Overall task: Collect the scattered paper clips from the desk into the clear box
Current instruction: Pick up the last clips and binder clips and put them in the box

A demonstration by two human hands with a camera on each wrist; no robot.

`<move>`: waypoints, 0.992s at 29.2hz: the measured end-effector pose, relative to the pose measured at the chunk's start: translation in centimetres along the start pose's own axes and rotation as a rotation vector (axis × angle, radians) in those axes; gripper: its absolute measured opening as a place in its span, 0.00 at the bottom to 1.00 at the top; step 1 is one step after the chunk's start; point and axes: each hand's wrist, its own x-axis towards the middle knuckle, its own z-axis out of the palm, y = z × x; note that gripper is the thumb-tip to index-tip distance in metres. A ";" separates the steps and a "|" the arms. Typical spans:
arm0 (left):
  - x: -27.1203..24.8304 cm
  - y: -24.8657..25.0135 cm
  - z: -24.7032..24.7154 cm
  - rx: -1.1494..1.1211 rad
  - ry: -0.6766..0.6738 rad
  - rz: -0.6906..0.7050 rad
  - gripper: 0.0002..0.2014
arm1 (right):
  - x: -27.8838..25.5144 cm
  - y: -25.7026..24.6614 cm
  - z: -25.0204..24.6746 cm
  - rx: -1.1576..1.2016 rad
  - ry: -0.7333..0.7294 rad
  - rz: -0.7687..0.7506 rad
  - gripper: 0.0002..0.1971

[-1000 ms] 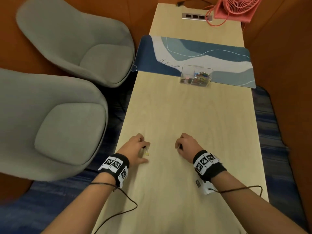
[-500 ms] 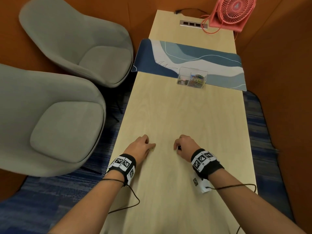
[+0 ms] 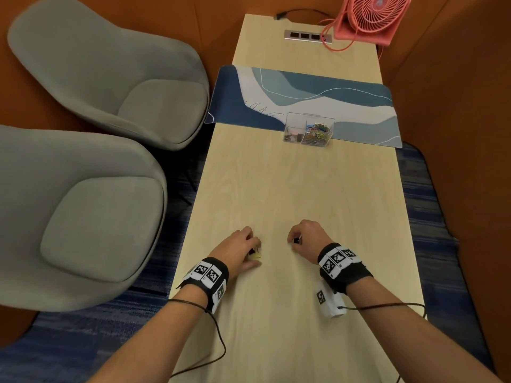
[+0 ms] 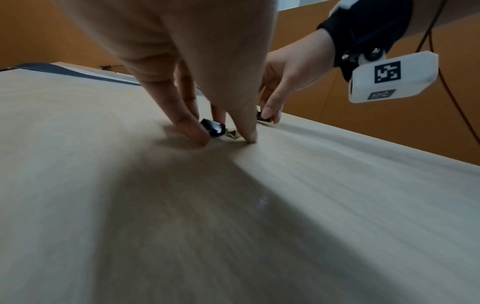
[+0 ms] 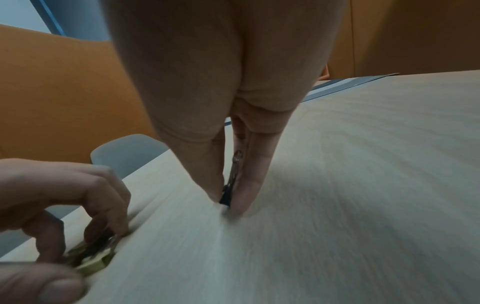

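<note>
Low in the frame, the left hand point(image 3: 240, 248) pinches a black clip point(image 4: 213, 127) and a yellow clip point(image 3: 256, 255) on the counter point(image 3: 298, 189). The right hand point(image 3: 308, 239) pinches another black clip point(image 5: 226, 196). The clear box point(image 3: 309, 129) sits far above, holding many clips.

text: none legible | wrist bands point(image 3: 210, 275): black-and-white square code markers only | camera housing point(image 4: 389, 80): same kind of marker

Even light (wrist views blurred).
</note>
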 end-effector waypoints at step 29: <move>17.4 -1.4 -8.3 -0.680 0.410 -0.220 0.12 | 18.1 2.9 -15.9 0.688 0.500 -0.001 0.05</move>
